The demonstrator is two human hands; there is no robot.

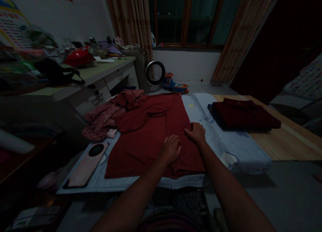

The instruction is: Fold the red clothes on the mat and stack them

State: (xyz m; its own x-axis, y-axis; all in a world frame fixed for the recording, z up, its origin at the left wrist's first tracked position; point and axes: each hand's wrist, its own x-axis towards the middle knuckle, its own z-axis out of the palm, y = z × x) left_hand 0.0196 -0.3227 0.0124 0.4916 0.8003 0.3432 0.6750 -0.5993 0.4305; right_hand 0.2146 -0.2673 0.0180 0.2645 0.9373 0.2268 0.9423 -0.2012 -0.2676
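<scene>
A dark red garment [148,131] lies spread flat on a pale blue towel [221,138] that covers the surface before me. My left hand [171,148] rests on the red cloth near its lower middle, fingers curled down onto the fabric. My right hand [196,133] presses on the garment's right edge, just beside the left hand. Whether either hand pinches the cloth is unclear in the dim light. A folded dark red garment [245,115] lies to the right.
A crumpled patterned red cloth [102,119] lies at the left. A pink phone-like slab [87,165] lies at the front left. A cluttered desk [100,72] stands at the left. A round fan [155,73] and a toy ride-on [174,85] stand by the window wall. A wooden board [289,138] lies at the right.
</scene>
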